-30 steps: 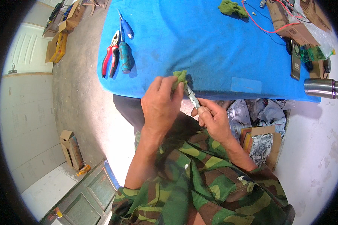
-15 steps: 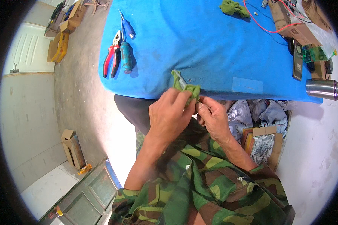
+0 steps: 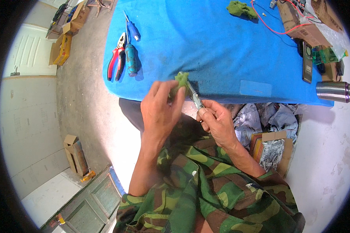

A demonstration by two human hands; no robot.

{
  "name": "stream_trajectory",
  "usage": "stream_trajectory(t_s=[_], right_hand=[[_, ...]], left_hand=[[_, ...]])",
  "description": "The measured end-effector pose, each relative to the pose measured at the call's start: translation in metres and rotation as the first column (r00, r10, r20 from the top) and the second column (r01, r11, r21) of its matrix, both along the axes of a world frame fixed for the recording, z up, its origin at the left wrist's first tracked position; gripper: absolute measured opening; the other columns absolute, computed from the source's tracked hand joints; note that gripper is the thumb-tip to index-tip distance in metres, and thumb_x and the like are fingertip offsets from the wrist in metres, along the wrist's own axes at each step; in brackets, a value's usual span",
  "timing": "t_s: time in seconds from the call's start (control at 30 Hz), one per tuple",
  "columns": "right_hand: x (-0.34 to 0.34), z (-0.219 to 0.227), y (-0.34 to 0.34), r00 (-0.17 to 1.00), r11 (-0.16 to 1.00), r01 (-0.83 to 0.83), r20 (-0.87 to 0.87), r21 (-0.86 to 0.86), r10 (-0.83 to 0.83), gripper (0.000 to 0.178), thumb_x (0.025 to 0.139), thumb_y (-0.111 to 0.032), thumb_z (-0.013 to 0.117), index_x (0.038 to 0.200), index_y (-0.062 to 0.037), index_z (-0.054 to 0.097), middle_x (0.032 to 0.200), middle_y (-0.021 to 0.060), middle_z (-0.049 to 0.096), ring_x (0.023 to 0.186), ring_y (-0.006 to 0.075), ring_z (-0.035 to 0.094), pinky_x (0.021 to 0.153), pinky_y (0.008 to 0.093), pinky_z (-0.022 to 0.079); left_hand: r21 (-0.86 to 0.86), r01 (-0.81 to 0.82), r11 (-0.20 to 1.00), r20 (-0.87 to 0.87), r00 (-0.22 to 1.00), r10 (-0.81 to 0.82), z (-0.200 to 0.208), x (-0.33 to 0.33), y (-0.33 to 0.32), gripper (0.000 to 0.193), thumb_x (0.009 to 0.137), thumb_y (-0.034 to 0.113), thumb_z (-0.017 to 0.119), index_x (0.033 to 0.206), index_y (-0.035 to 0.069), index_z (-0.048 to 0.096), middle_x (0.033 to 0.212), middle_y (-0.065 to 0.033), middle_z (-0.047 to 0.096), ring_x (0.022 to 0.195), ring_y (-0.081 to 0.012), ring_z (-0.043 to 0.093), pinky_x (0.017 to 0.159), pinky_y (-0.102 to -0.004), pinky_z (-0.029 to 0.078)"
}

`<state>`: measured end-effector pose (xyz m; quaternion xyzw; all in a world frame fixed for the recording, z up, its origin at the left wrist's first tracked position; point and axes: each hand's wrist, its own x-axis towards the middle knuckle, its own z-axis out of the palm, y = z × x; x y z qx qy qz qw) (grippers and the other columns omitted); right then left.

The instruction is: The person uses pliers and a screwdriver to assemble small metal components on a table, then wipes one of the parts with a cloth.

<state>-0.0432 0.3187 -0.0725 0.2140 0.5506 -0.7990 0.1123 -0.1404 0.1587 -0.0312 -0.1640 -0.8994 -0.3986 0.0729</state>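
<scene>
Close to the near edge of the blue-covered table [image 3: 210, 46], my left hand [image 3: 157, 108] pinches a green cloth [image 3: 181, 80] between thumb and fingers. A slim silver-grey metal piece [image 3: 196, 100] slants up from my right hand [image 3: 218, 122], gripped at its lower end. Its upper part lies against the cloth; what exactly it is I cannot make out. Both hands are just in front of the table edge, above my lap.
Red-handled pliers [image 3: 116, 60] and two screwdrivers [image 3: 130, 58] lie at the table's left. Another green cloth [image 3: 242, 9] lies at the back. At right are a cardboard box [image 3: 305, 33], a red cable [image 3: 266, 24], a dark phone-like device [image 3: 307, 64] and a steel flask [image 3: 332, 92].
My left hand has shifted left with the cloth, which has slid off the metal piece's lower part, now bared. My right hand keeps its grip, nearly in place.
</scene>
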Motion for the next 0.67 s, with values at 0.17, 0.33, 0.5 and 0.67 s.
stream_trajectory(t_s=[0.17,0.33,0.5,0.67], right_hand=[[-0.002,-0.002,-0.004,0.998,1.000,-0.003,-0.057,-0.030,0.001,0.035,0.105,-0.015,0.062,0.134,0.0032,0.062,0.087,0.0004,0.068,0.066,0.0032,0.054,0.058,0.0213,0.043],[-0.003,-0.006,0.004,0.996,0.998,-0.066,-0.067,-0.011,0.065,0.037,0.104,-0.013,0.064,0.137,0.0037,0.062,0.082,-0.0011,0.067,0.065,0.0036,0.054,0.058,0.0214,0.044],[-0.003,-0.002,0.001,0.997,0.997,-0.060,-0.054,0.043,0.062,0.039,0.103,-0.012,0.069,0.137,0.0057,0.061,0.084,0.0065,0.072,0.062,0.0052,0.057,0.055,0.0215,0.046],[-0.007,0.009,-0.002,0.996,0.992,-0.087,-0.021,0.088,0.090,0.043,0.103,-0.013,0.071,0.139,0.0063,0.060,0.085,0.0099,0.074,0.062,0.0067,0.059,0.055,0.0224,0.048]], left_hand=[[0.003,0.238,0.971,-0.065,0.969,-0.237,-0.007,0.020,-0.008,0.023,0.084,0.005,0.083,0.106,0.004,0.074,0.096,-0.0142,0.070,0.080,-0.0292,0.073,0.069,-0.0371,0.058],[-0.070,0.204,0.977,-0.073,0.975,-0.209,-0.007,0.020,-0.002,0.024,0.083,0.006,0.083,0.105,0.005,0.073,0.096,-0.0131,0.071,0.079,-0.0313,0.073,0.068,-0.0388,0.059],[-0.076,0.028,0.997,-0.078,0.996,-0.034,-0.010,0.000,0.002,0.018,0.087,0.008,0.082,0.102,0.005,0.073,0.091,-0.0130,0.070,0.071,-0.0307,0.071,0.063,-0.0380,0.056],[-0.093,-0.040,0.995,-0.114,0.993,0.029,-0.011,-0.011,0.001,0.017,0.088,0.010,0.082,0.102,0.005,0.073,0.091,-0.0137,0.071,0.071,-0.0278,0.073,0.063,-0.0357,0.056]])
